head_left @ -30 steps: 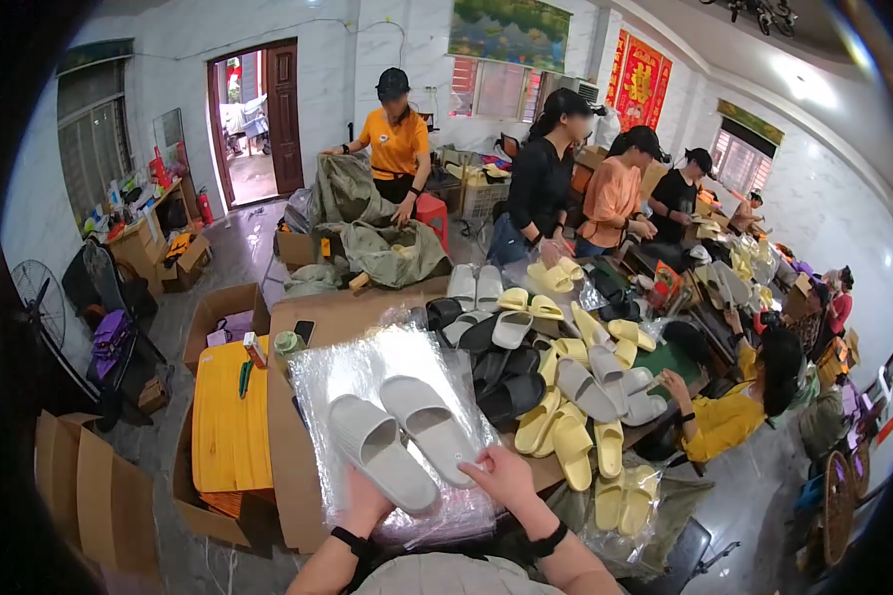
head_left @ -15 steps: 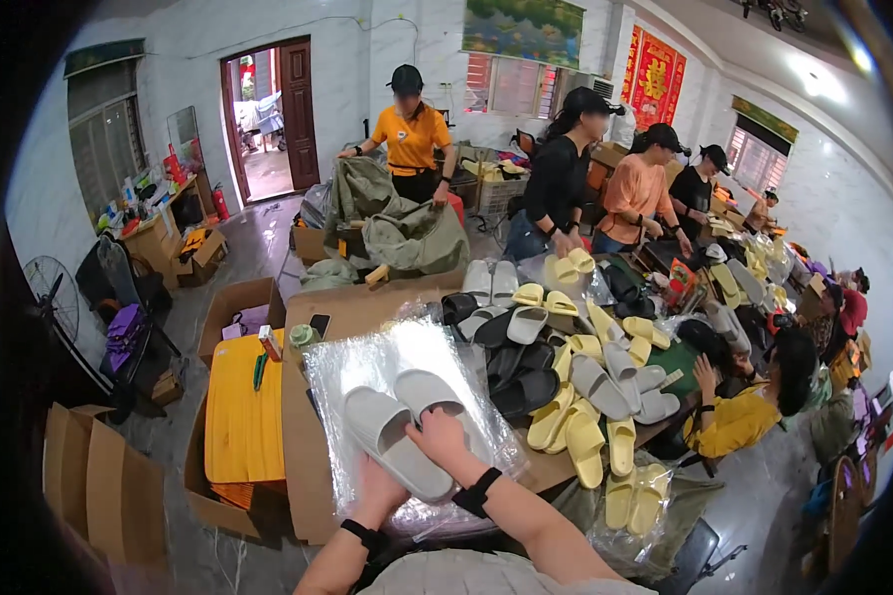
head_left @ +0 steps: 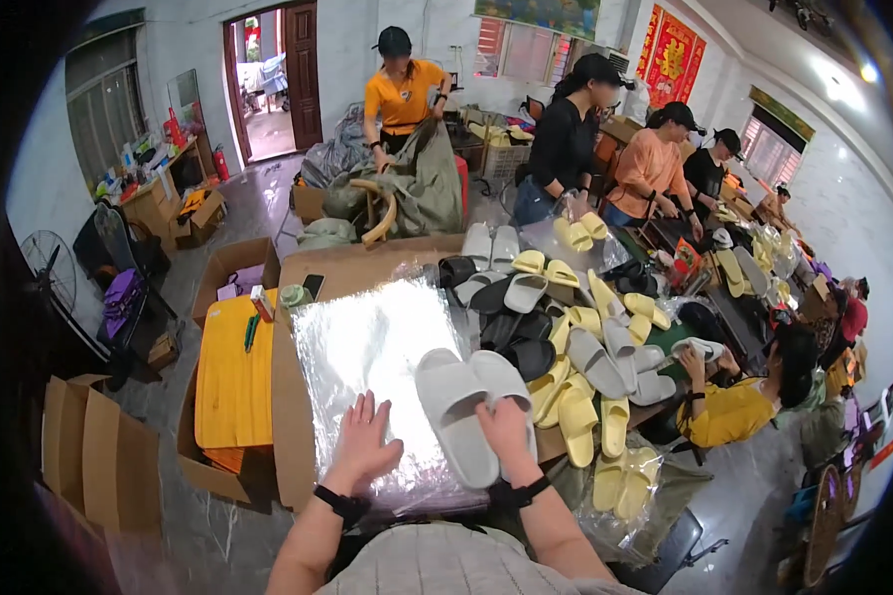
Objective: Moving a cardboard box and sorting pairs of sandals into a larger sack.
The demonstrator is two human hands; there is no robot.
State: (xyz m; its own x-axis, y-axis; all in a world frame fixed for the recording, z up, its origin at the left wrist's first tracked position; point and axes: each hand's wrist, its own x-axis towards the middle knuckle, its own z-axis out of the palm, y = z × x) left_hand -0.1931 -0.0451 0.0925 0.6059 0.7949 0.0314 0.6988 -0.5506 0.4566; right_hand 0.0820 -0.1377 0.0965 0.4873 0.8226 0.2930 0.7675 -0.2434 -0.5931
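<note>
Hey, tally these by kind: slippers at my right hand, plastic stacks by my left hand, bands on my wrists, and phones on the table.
Grey slippers at the right hand: 2
Clear plastic stack by the left hand: 1
Black wristbands: 2
Phone: 1
Total: 6

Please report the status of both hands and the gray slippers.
Right hand holding gray slippers. Left hand open over clear plastic stack. Mixed slipper pile close by, right side.
</note>
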